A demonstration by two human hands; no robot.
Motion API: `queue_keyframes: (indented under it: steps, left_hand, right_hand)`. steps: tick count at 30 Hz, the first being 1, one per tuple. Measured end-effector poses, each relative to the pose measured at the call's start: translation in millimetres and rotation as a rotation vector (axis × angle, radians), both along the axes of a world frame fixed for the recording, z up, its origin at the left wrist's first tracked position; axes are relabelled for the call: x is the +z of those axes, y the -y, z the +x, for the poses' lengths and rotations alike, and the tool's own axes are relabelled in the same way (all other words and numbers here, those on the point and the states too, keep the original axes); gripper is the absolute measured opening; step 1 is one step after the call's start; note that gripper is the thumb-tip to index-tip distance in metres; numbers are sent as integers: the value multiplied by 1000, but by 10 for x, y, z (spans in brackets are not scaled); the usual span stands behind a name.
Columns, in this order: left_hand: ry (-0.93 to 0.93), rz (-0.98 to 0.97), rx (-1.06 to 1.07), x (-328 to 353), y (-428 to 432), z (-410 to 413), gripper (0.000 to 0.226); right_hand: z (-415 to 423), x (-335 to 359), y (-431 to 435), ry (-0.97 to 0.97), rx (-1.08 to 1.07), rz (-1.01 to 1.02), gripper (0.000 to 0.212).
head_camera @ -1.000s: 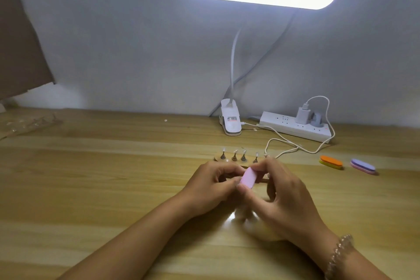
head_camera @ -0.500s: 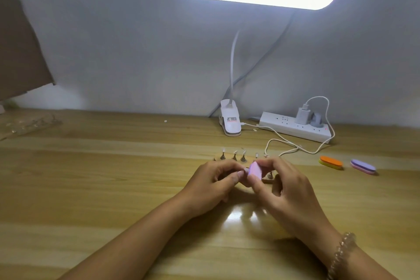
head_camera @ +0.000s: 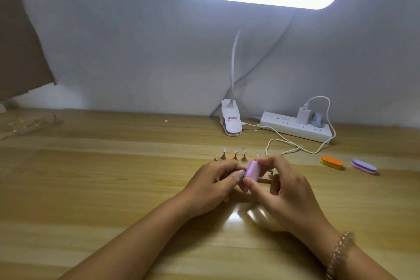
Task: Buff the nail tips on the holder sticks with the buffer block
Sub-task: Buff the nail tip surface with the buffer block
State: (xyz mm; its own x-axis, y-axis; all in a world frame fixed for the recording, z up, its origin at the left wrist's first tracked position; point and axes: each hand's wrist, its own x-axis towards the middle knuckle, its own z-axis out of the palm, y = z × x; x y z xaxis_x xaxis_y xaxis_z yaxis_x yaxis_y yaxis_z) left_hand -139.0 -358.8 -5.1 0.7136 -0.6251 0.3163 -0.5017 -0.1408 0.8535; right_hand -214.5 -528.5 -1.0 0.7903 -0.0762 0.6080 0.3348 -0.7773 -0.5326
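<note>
Just in front of the stand (head_camera: 218,157), low over the table (head_camera: 91,177), the right hand (head_camera: 284,186) grips the buffer (head_camera: 252,170) by its ends, thumb on the near end & fingers curled over the far one. That grip prob. leaves the long pink face free for rubbing. The left hand (head_camera: 211,184) touches the buffer's left side, fingers curled in w/ thumb & forefinger closed together. What they pinch is hidden, so can't tell if a stick is in there, though the pose fits steadying one against the block. At the stand's left end three sticks (head_camera: 223,155) sit upright in a row, each w/ a clear tip (head_camera: 236,152) on top. They're prob. upright so the tips clear the wood & are easy to reach. Right of the stand, well apart, lie an orange block (head_camera: 331,162) & a purple block (head_camera: 363,166), likely spares. Behind the stand the lamp's clip (head_camera: 231,120) carries a small label w/ a red line, too small to read. The strip (head_camera: 293,128), right of the clip, shows no legible brand.
</note>
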Motion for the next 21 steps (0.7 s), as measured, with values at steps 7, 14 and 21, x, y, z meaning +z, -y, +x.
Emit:
queue_keyframes:
  steps: [7,14,21]
  left_hand:
    - [33,31,9,-34,-3,37,19]
    - [66,39,-2,-45,-5,61,20]
    - [72,37,-3,-39,9,59,20]
  right_hand:
    - [-26,-16,-42,35,19,-111,35]
    - [-49,-40,-57,24,32,-181,36]
    - [-11,-45,-5,38,10,-128,38]
